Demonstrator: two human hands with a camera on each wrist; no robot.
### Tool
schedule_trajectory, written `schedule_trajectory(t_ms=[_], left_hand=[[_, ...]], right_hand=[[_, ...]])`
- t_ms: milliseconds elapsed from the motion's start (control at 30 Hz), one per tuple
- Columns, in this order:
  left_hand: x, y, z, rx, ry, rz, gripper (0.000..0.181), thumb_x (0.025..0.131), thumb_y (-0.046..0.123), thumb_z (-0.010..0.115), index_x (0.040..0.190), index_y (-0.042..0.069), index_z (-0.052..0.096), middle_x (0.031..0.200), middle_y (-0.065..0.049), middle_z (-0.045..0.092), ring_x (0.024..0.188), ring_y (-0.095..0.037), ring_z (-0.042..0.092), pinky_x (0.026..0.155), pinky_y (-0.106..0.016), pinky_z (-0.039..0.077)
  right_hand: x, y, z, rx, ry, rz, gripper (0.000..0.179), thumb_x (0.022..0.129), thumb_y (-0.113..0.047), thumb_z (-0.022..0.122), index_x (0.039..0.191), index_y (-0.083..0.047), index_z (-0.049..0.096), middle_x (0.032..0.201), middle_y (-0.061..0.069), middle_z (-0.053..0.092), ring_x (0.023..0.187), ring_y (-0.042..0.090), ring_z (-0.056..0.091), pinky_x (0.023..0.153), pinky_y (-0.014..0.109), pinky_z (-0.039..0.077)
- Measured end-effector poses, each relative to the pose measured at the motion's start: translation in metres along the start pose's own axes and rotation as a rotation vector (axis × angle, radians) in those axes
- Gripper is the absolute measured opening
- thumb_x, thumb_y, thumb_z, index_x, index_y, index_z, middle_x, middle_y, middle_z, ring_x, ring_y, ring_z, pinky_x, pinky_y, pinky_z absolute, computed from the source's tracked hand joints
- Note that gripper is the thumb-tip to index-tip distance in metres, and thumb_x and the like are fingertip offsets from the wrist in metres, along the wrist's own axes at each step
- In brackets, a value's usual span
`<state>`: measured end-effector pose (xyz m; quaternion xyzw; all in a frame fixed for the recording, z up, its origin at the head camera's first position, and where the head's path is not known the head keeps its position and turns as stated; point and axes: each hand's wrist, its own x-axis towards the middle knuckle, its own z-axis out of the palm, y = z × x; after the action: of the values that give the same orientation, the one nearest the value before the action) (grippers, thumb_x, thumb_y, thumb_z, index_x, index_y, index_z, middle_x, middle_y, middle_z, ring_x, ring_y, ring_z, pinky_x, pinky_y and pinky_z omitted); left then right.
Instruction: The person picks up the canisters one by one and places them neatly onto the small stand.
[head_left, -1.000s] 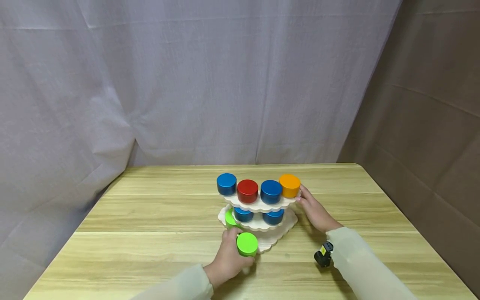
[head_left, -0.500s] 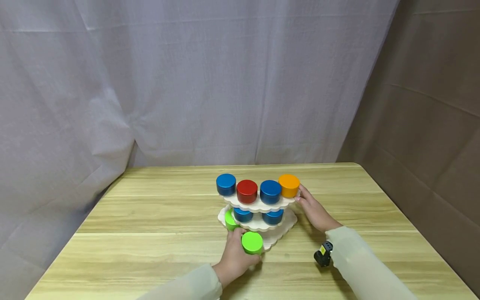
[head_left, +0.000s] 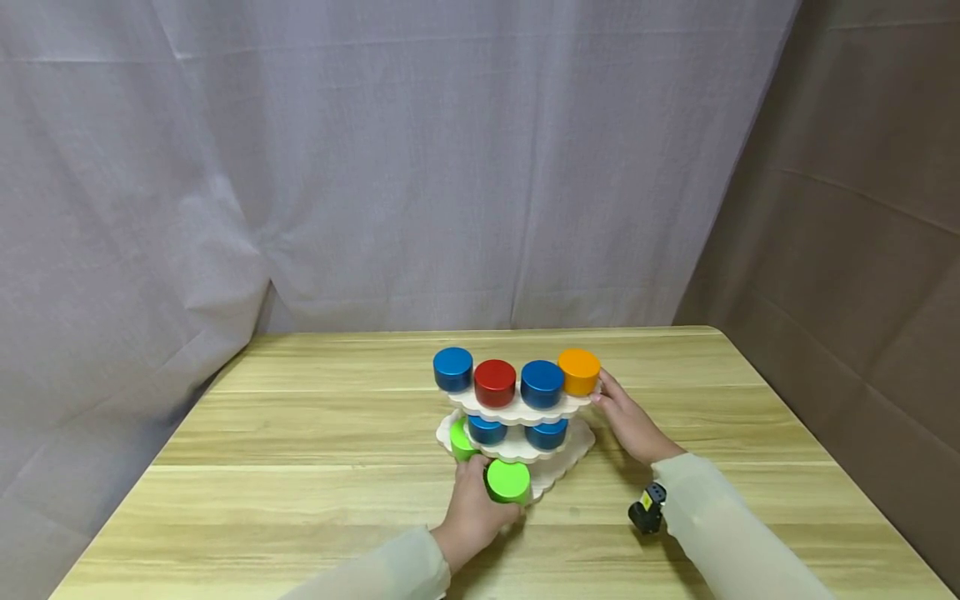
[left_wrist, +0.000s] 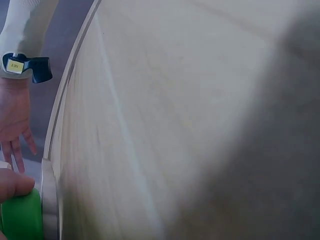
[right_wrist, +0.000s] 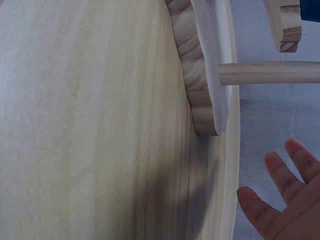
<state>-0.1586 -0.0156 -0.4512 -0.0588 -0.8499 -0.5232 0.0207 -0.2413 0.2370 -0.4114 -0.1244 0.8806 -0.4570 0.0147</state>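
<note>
In the head view, my left hand (head_left: 476, 510) grips a bright green cylinder block (head_left: 508, 482) at the front of the wooden stand's scalloped bottom tier (head_left: 558, 467). The left wrist view shows fingertips on this green block (left_wrist: 22, 215), right against the tier's edge. My right hand (head_left: 633, 425) touches the right end of the top tier (head_left: 517, 410), beside an orange cylinder (head_left: 579, 372). Several of its fingers (right_wrist: 282, 177) are spread and straight in the right wrist view; its thumb is out of that frame.
On the top tier also stand a red cylinder (head_left: 495, 383) and two blue ones. Two more blue cylinders sit on the middle tier (head_left: 517, 450), partly hidden. Another green cylinder (head_left: 462, 440) is on the bottom tier at left. A dowel (right_wrist: 270, 73) rises from the base.
My left hand has moved a little right and away from me, bringing the green cylinder from in front of the stand to its bottom tier. The right hand has stayed in place.
</note>
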Motion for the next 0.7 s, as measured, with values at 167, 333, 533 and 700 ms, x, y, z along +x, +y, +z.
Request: schedule_trajectory(t_ms=[167, 333, 533, 700], left_hand=[[0.0012, 0.0019, -0.0014, -0.038, -0.004, 0.003, 0.063, 0.057, -0.002, 0.085, 0.109, -0.002, 0.049, 0.104, -0.011, 0.045, 0.099, -0.026, 0.046, 0.089, -0.039, 0.042], [0.0030, 0.0022, -0.0012, -0.117, -0.001, 0.014, 0.050, 0.060, -0.006, 0.081, 0.095, 0.000, 0.046, 0.090, -0.008, 0.043, 0.085, -0.020, 0.042, 0.072, -0.025, 0.037], [0.0047, 0.0023, 0.0002, -0.121, 0.000, 0.001, 0.046, 0.064, -0.005, 0.081, 0.093, 0.001, 0.046, 0.088, -0.008, 0.042, 0.084, -0.021, 0.041, 0.070, -0.024, 0.036], [0.0044, 0.0008, -0.0041, -0.097, -0.016, -0.005, 0.043, 0.067, -0.004, 0.080, 0.094, 0.000, 0.047, 0.089, -0.009, 0.042, 0.084, -0.021, 0.042, 0.070, -0.025, 0.037]], right_hand=[[0.0000, -0.0005, 0.0007, -0.001, -0.001, 0.005, 0.064, 0.105, -0.038, 0.031, 0.156, -0.012, 0.002, 0.156, 0.027, 0.012, 0.140, 0.050, 0.018, 0.107, 0.068, 0.015], [0.0007, 0.0005, 0.0012, 0.003, 0.001, 0.002, 0.064, 0.105, -0.040, 0.029, 0.156, -0.013, 0.003, 0.157, 0.025, 0.012, 0.141, 0.048, 0.017, 0.109, 0.066, 0.014], [0.0013, 0.0016, 0.0015, 0.006, 0.004, 0.010, 0.064, 0.104, -0.043, 0.028, 0.156, -0.014, 0.002, 0.158, 0.024, 0.010, 0.141, 0.047, 0.016, 0.109, 0.066, 0.014], [0.0012, 0.0016, 0.0018, 0.011, 0.004, 0.004, 0.064, 0.105, -0.041, 0.029, 0.156, -0.013, 0.003, 0.158, 0.024, 0.011, 0.141, 0.048, 0.017, 0.109, 0.066, 0.015]])
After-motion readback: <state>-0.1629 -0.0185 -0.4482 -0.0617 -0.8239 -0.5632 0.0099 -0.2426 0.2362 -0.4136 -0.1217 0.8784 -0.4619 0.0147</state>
